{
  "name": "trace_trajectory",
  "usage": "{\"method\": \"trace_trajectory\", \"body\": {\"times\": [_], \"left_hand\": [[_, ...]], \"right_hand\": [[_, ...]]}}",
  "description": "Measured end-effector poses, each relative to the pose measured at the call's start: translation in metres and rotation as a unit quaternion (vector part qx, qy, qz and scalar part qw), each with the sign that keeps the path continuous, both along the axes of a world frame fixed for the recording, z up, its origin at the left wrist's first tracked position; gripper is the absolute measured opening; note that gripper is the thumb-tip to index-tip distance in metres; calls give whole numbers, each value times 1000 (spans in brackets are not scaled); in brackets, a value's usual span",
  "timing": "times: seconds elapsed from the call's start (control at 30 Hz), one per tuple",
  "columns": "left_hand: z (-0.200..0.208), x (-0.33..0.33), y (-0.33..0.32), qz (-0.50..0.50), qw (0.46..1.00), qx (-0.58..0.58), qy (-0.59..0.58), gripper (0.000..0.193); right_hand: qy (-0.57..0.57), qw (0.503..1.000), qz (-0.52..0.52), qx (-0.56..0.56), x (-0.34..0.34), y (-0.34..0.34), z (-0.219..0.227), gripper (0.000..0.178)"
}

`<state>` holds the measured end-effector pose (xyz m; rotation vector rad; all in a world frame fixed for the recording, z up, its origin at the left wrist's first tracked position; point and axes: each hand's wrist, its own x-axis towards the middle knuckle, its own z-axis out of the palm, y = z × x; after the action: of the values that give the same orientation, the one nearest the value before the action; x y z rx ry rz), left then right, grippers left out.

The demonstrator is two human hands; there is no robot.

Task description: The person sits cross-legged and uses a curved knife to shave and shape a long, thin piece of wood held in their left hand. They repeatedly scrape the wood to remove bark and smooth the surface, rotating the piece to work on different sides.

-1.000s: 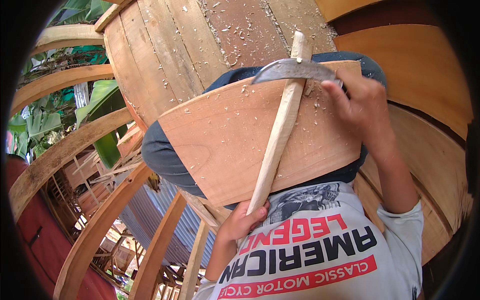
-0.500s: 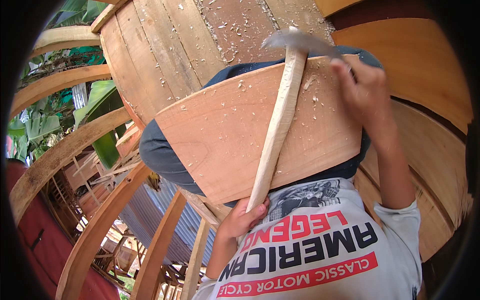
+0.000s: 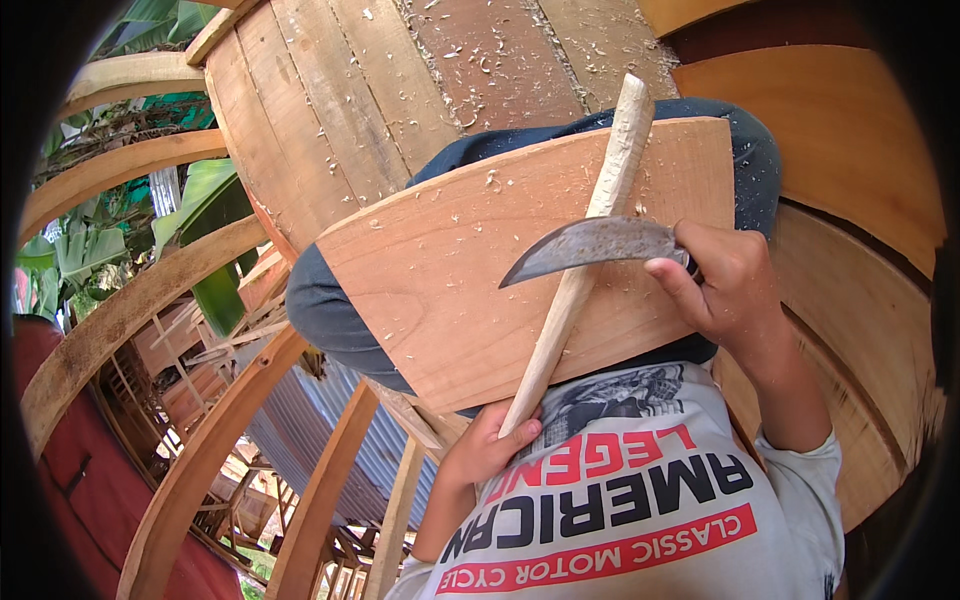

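Head view. Pale wooden stick, slim and roughly whittled, laid slantwise across a curved wooden board resting on the lap, its upper end poking past the board's top edge. Left hand wrapped around the stick's lower end, just below the board's bottom edge. Right hand clamped on the handle of a curved knife, dull grey blade lying flat across the stick about midway, tip pointing to the person's left. Hands well apart, one at each tool. Light shavings scattered over the board and over the big plank barrel beyond the knees.

Pale grey shirt at the lower edge, with dark block lettering, a red banner stripe below it and a small dark printed picture above. Dark blue trousers showing at either side of the board.

Knife handle hidden inside the right fist. Stick's lower tip covered by the left fingers. Bent wooden ribs, green leaves and a corrugated sheet at left, warped by the lens and hard to sort out.
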<state>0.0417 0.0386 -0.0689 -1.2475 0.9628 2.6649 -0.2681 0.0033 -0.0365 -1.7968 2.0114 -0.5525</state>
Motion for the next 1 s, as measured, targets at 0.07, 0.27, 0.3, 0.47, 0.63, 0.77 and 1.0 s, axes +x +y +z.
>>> {"method": "trace_trajectory", "body": {"times": [0.07,0.27,0.3,0.47,0.63,0.77,1.0], "left_hand": [[4,-4,0,-17,997,-68,-22,27],[16,-14,-5,-48,990,-114,-73,24],[15,-12,-4,-53,989,-118,-76,25],[16,-13,-2,-50,986,-134,-90,25],[20,-18,-4,-72,976,-175,-110,24],[27,-25,-2,-61,971,-184,-139,28],[29,-26,0,-68,963,-204,-160,30]], "right_hand": [[67,998,7,10,0,3,-2,41],[108,993,37,-17,-2,0,-1,47],[93,994,43,-25,1,3,-1,47],[77,997,-2,13,-6,0,-7,43],[48,999,21,6,13,7,-3,45],[80,997,-4,0,2,4,-6,45],[110,994,-19,-3,-19,-10,-6,47]]}}
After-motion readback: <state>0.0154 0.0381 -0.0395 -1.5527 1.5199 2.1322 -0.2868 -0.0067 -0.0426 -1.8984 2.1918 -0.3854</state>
